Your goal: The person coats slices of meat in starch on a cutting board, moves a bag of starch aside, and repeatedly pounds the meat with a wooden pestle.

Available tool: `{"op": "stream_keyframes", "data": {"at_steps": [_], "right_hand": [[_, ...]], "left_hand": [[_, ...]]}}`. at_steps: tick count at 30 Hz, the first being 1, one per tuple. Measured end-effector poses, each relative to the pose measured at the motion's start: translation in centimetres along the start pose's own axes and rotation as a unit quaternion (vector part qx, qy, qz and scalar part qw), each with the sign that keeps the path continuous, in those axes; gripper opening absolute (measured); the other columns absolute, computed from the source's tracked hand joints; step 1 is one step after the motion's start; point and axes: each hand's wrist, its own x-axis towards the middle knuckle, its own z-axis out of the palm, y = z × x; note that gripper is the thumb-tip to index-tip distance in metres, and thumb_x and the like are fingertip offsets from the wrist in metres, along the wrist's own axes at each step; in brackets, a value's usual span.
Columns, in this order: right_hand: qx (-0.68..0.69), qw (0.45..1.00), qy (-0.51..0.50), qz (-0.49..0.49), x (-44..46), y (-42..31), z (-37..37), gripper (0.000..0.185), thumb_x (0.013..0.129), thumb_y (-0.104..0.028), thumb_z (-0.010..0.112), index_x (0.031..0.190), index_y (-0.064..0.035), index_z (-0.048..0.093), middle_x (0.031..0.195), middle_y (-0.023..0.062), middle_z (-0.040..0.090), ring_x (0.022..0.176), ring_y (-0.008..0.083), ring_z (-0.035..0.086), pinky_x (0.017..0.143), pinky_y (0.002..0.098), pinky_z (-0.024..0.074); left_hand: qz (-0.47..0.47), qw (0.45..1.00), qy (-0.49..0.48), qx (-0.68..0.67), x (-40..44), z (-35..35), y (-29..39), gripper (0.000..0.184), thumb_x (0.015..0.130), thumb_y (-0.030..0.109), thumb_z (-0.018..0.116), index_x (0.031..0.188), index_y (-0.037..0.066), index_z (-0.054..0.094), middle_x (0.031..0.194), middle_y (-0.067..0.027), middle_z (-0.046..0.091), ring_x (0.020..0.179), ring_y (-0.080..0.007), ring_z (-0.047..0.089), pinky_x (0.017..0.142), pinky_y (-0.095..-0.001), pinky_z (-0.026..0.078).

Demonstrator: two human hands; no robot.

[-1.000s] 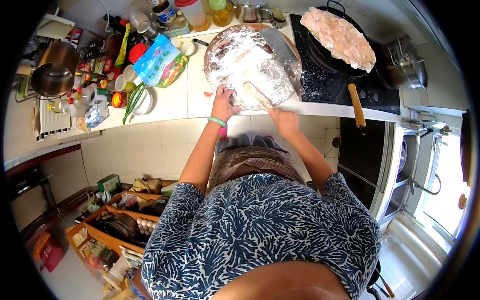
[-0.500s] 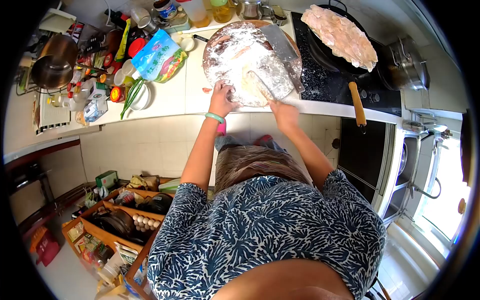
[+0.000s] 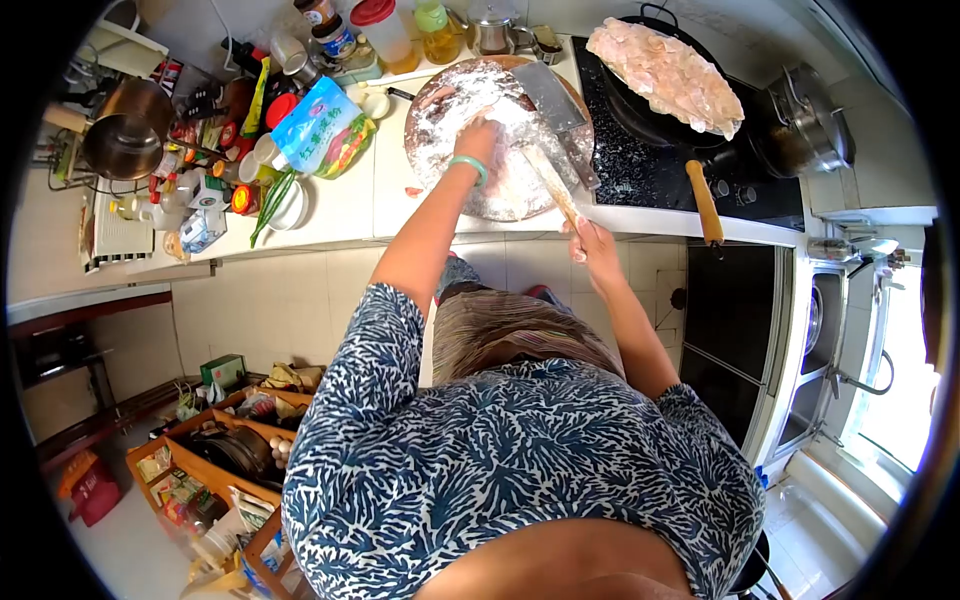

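My left hand [image 3: 480, 140], with a pale green bangle at the wrist, reaches over the round wooden board [image 3: 412, 135]. Its fingers are curled down into the white flour [image 3: 450, 125]; what they pinch is hidden. A pinkish piece of meat [image 3: 437, 97] lies floured at the board's upper left. In my right hand [image 3: 595, 250], at the board's front edge, is the near end of a floured wooden rolling pin [image 3: 548, 178]. The pin slants over the board's right side. A cleaver [image 3: 550, 97] rests along the board's right edge, blade toward the back.
Thin pale-pink meat slices [image 3: 665, 78] are heaped over a dark wok on the black stove [image 3: 640, 170]; its wooden handle [image 3: 705, 200] points toward me. On the left stand a blue bag [image 3: 320, 125], a white bowl [image 3: 290, 208] with green stalks, and several jars.
My left hand has moved from the board's front edge to its middle. My right hand has drawn the rolling pin back toward me and right. The camera view has shifted slightly.
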Motion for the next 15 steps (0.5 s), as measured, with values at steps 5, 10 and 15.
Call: {"op": "stream_keyframes", "data": {"at_steps": [5, 10, 15], "right_hand": [[0.116, 0.993, -0.024, 0.02, -2.9, 0.4, -1.7, 0.029, 0.095, -0.029, 0.04, 0.09, -0.003, 0.052, 0.057, -0.0034, 0.039, 0.049, 0.0037, 0.03, 0.045, 0.0185, 0.0254], [0.076, 0.993, 0.023, 0.082, -4.0, 1.7, -4.0, 0.029, 0.094, -0.03, 0.04, 0.083, -0.0044, 0.049, 0.057, -0.0031, 0.04, 0.046, 0.0036, 0.029, 0.04, 0.0196, 0.0234], [0.013, 0.995, 0.063, 0.071, -3.7, 2.3, -5.1, 0.033, 0.094, -0.031, 0.04, 0.077, -0.0041, 0.049, 0.055, -0.0015, 0.041, 0.045, 0.0047, 0.033, 0.038, 0.0219, 0.0247]], "left_hand": [[0.046, 0.989, -0.083, 0.117, 0.6, 0.1, -0.9, 0.019, 0.077, 0.009, 0.056, 0.096, 0.007, 0.057, 0.091, -0.0194, 0.062, 0.082, -0.0348, 0.059, 0.075, -0.0415, 0.047], [0.012, 0.982, -0.176, -0.066, -0.5, -3.2, 2.2, 0.012, 0.077, 0.008, 0.056, 0.088, 0.005, 0.054, 0.074, -0.018, 0.061, 0.072, -0.0333, 0.06, 0.066, -0.0386, 0.046], [0.075, 0.984, -0.131, -0.089, -1.2, -8.2, 7.4, 0.017, 0.076, 0.006, 0.058, 0.093, 0.006, 0.057, 0.073, -0.016, 0.062, 0.068, -0.0313, 0.061, 0.063, -0.0362, 0.048]]}}
